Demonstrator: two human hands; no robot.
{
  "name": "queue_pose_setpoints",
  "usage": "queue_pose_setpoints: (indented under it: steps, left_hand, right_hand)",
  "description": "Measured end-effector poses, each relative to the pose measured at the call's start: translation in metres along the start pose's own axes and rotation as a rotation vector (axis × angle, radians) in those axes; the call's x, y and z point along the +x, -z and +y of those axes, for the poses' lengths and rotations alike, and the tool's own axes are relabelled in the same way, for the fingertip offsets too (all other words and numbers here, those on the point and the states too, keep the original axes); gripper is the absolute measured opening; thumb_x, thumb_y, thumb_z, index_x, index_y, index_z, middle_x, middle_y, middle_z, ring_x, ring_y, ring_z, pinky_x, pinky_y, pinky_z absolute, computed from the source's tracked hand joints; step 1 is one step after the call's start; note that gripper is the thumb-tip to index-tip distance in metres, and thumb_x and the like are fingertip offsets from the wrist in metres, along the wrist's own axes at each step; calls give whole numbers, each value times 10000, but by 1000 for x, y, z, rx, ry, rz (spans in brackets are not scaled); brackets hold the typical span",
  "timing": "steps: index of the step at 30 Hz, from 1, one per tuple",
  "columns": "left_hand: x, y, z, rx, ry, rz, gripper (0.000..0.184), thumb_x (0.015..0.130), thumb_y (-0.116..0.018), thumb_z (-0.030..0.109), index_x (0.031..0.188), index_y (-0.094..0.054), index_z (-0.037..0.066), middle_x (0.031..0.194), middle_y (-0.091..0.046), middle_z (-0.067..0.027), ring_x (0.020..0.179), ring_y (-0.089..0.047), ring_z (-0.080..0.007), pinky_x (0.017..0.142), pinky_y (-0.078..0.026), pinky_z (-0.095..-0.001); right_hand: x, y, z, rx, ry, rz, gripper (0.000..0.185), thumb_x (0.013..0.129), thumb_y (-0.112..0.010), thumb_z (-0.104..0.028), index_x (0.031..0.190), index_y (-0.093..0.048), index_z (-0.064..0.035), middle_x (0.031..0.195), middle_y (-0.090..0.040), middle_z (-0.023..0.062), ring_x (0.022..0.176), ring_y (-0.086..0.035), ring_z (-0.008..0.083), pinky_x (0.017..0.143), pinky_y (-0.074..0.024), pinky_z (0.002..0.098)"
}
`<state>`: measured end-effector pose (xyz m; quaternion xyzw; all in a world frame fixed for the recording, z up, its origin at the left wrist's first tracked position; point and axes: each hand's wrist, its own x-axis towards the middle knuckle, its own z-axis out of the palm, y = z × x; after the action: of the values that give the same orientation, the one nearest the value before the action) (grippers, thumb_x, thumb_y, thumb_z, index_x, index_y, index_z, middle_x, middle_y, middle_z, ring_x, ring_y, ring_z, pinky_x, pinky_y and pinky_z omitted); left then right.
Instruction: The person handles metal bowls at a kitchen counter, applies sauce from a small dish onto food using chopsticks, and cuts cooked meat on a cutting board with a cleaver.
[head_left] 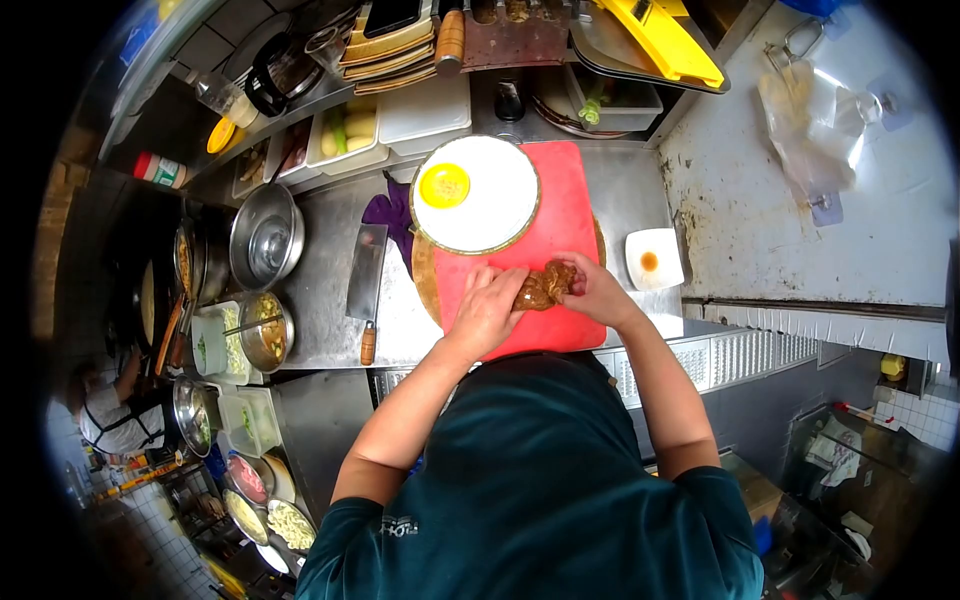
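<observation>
A lumpy piece of brown cooked meat (543, 287) lies on the red cutting board (562, 190) in front of me. My left hand (490, 306) rests at its left end, fingers together and pressed against it. At the other end, my right hand (596, 293) has its thumb and fingers closed round the meat. Just beyond my hands, a white round plate (500, 205) with a small yellow dish (444, 186) covers part of the board. A cleaver (367, 280) lies on the steel counter to the left, its wooden handle toward me.
Right of the board sits a small white square dish (653, 262) with brown sauce. Metal bowls (267, 240) stand to the left, and a purple cloth (392, 212) lies behind the cleaver. Tubs of vegetables (345, 140) line the back. Another person (120, 415) stands at the far left.
</observation>
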<state>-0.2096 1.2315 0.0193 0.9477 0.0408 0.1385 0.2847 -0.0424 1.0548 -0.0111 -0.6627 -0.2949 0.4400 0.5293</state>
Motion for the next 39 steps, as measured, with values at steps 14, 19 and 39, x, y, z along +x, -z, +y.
queue_pose_setpoints:
  steps: [14,19,39]
  left_hand:
    - [-72,27,-57,123,315,256,630,779,-730,47,1375,-532,4,1382,-547,-245,1287,-492,-426,1127,-364,-499]
    - [-163,29,-131,463,808,163,727,812,-687,141,1475,-413,21,1448,-467,-314,1353,-418,-487,1145,-340,-544]
    - [-205,38,-168,409,1168,-121,779,846,-608,132,1563,-303,109,1114,-678,-226,1028,-663,-390,925,-529,-459]
  right_hand:
    - [-4,-15,16,-3,-105,156,444,845,-753,-26,1246,-564,-3,1002,-695,75,932,-665,148,821,-551,301]
    - [-12,-22,2,-267,-9,117,349,841,-782,-60,1154,-629,-25,972,-707,78,903,-671,147,808,-549,301]
    - [-27,-43,22,91,-115,365,262,904,-748,-40,1124,-615,11,889,-665,5,785,-592,66,715,-500,233]
